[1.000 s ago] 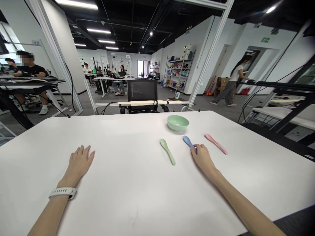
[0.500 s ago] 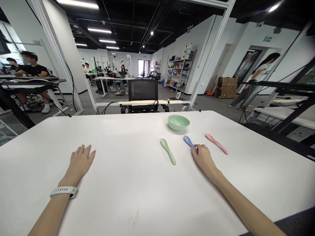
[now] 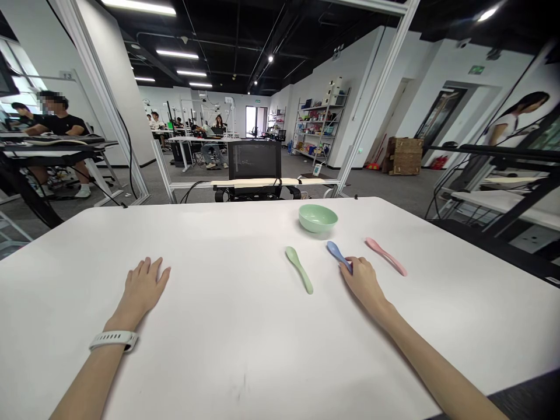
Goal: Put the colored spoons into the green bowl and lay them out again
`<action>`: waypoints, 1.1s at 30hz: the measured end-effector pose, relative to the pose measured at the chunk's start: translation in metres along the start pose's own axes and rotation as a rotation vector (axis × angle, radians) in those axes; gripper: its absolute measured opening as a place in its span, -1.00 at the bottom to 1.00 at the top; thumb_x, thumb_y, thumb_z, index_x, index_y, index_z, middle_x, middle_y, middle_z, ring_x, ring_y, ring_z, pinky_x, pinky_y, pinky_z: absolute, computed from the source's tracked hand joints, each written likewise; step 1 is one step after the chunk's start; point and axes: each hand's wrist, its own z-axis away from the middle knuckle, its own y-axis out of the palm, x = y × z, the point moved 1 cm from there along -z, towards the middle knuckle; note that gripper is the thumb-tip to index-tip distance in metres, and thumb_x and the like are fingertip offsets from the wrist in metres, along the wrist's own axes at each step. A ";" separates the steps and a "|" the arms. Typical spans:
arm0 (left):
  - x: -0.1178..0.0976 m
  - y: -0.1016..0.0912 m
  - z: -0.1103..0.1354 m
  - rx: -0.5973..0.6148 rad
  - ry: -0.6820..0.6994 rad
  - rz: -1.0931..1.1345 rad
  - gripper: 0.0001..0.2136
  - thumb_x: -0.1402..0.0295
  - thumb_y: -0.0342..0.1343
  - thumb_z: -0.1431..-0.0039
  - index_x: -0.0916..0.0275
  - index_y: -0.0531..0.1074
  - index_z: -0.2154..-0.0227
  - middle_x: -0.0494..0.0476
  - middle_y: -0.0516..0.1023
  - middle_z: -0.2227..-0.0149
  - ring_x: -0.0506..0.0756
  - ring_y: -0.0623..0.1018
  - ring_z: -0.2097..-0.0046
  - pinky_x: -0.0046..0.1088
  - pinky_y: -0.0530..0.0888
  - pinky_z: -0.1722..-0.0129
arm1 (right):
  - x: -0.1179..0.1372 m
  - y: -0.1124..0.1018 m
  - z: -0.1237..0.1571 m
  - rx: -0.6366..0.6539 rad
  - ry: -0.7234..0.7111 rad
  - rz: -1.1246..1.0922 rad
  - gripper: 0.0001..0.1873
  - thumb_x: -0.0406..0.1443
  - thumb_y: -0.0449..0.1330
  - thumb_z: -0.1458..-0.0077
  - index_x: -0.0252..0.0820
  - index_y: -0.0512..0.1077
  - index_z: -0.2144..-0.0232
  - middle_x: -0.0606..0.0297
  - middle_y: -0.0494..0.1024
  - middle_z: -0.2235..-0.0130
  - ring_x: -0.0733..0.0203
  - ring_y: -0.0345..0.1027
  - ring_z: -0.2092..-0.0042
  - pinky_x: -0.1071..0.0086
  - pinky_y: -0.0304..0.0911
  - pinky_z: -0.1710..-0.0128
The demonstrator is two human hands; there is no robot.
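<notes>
My right hand (image 3: 362, 281) lies on the white table (image 3: 245, 350) with its fingers closed over the handle of a blue spoon (image 3: 337, 252), whose bowl sticks out past the fingertips. A green spoon (image 3: 299, 269) lies to its left and a pink spoon (image 3: 385, 256) to its right, both untouched. A pale green bowl (image 3: 317, 217) stands just beyond the blue spoon. My left hand (image 3: 142, 287) rests flat on the table far to the left, fingers stretched out, holding nothing; a white watch band sits on that wrist.
A dark monitor (image 3: 254, 160) stands behind the table's far edge. Metal frame posts rise at the back left and back right. People sit at desks on the left; a person (image 3: 503, 137) walks at the far right.
My hands and the spoons have stayed where they were. The person in the background has walked further to the right.
</notes>
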 end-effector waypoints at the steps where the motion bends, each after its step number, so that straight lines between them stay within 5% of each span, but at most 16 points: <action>1: 0.000 -0.001 0.000 0.000 0.002 0.000 -0.20 0.02 -0.32 -0.51 0.44 0.43 -0.51 0.61 0.40 -0.59 0.50 0.34 -0.63 0.18 0.26 -0.61 | -0.002 0.001 -0.001 -0.008 -0.006 0.003 -0.50 -0.20 0.10 -0.54 -0.43 0.64 -0.23 -0.26 0.68 -0.05 -0.30 0.58 -0.16 0.00 0.40 -0.24; 8: -0.004 -0.009 0.004 0.019 0.030 -0.033 -0.19 0.04 -0.36 -0.53 0.51 0.39 -0.53 0.65 0.38 -0.59 0.51 0.33 -0.63 0.15 0.26 -0.61 | -0.028 -0.004 -0.040 -0.137 -0.170 -0.013 -0.42 -0.19 -0.05 -0.52 -0.41 0.66 -0.16 -0.34 0.69 -0.15 -0.38 0.53 -0.26 -0.17 0.39 -0.34; 14: -0.005 -0.008 0.007 -0.016 0.031 -0.045 -0.29 0.08 -0.25 -0.55 0.41 0.45 -0.50 0.59 0.42 -0.58 0.46 0.40 -0.61 0.15 0.32 -0.58 | -0.058 0.002 -0.089 -0.078 -0.385 -0.126 -0.44 -0.20 -0.02 -0.43 -0.18 0.69 -0.16 -0.08 0.76 -0.25 -0.25 0.59 -0.38 -0.19 0.42 -0.49; 21: -0.008 -0.011 0.011 -0.008 0.046 -0.067 -0.34 0.12 -0.19 -0.58 0.38 0.45 -0.49 0.60 0.43 -0.58 0.47 0.42 -0.61 0.22 0.35 -0.57 | -0.077 0.029 -0.096 0.029 -0.307 -0.217 -0.48 -0.12 0.06 -0.39 -0.12 0.73 -0.13 -0.07 0.77 -0.26 -0.29 0.54 -0.46 -0.18 0.42 -0.51; 33: -0.007 -0.011 0.013 -0.004 0.029 -0.078 -0.36 0.13 -0.16 -0.59 0.37 0.44 -0.51 0.57 0.41 -0.60 0.45 0.40 -0.62 0.18 0.33 -0.60 | -0.066 0.021 -0.087 0.125 -0.178 -0.231 -0.45 -0.22 0.02 -0.49 -0.24 0.67 -0.27 -0.15 0.62 -0.44 -0.24 0.34 -0.60 -0.04 0.18 -0.64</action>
